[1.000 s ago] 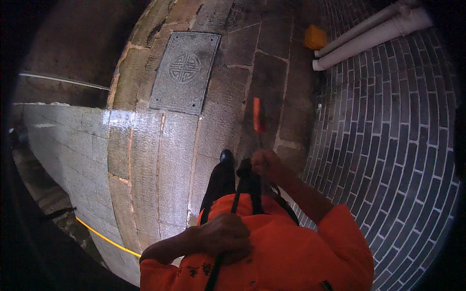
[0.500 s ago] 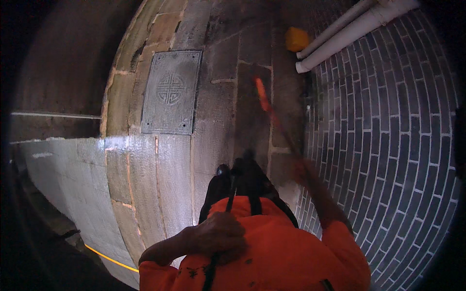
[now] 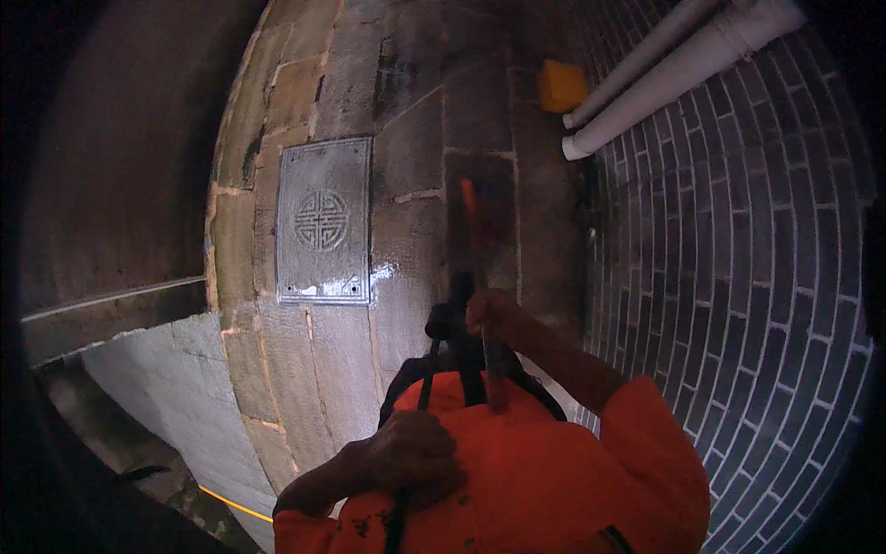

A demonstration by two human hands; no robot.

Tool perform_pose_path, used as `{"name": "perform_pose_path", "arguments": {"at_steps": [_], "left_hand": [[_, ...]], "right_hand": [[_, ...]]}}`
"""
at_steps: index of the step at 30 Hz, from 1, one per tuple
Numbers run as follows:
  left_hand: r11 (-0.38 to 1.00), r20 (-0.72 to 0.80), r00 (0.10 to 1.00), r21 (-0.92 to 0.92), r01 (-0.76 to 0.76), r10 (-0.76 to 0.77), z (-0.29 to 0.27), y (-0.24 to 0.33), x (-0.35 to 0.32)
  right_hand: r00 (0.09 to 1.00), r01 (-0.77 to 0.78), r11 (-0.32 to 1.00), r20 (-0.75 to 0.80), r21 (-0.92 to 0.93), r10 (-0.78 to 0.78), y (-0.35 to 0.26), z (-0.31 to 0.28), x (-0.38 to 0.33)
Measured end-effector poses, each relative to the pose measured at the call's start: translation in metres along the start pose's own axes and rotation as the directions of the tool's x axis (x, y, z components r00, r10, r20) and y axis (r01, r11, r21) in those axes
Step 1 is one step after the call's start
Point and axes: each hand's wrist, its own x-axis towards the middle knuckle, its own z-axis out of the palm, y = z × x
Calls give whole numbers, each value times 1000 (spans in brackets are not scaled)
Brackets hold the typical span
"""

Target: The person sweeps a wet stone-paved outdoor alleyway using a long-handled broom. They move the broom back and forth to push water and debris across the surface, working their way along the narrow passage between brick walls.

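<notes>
My right hand (image 3: 492,314) is closed around a long thin stick (image 3: 495,369), held out in front of my body. Its far end, an orange-red tip (image 3: 468,198), is blurred over the dark paving, so its kind cannot be made out. Against the chest of my orange top (image 3: 526,452), my left hand (image 3: 413,452) is curled into a fist on a black strap (image 3: 427,383). The strap shows above and below that fist. My dark-clad legs and feet are mostly lost in shadow beneath me.
Wet stone paving (image 3: 411,240) runs ahead, with a patterned metal cover (image 3: 323,268) set in it at left. A grey brick wall (image 3: 720,240) stands to the right, with white pipes (image 3: 646,92) and a yellow box-like object (image 3: 563,86). A ledge (image 3: 185,369) drops away at left.
My right hand and the stick have swung left, from near the brick wall to in front of my body. The metal cover and pipes sit lower in view. My left hand stays on the strap.
</notes>
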Motion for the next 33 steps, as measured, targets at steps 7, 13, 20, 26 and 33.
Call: {"name": "perform_pose_path", "arguments": {"at_steps": [7,13,20,26,33], "left_hand": [[998,31,998,27,59,-59,-48,-32,74],[998,100,994,-53,-28,33,-76,-66,82],[991,116,990,-110,-71,84,-127,-87,80],[987,133,987,-142,-75,94,-175,-101,74],[981,145,981,-158,-109,132,-219,-114,74]], "right_hand": [[986,-163,799,77,579,146,-59,-98,-13],[897,-221,719,-152,659,415,-95,-163,-63],[914,-334,864,-353,-377,199,-102,-160,17],[978,-208,972,4,113,209,-52,-81,142],[968,-234,773,69,589,240,-98,-99,150]]}}
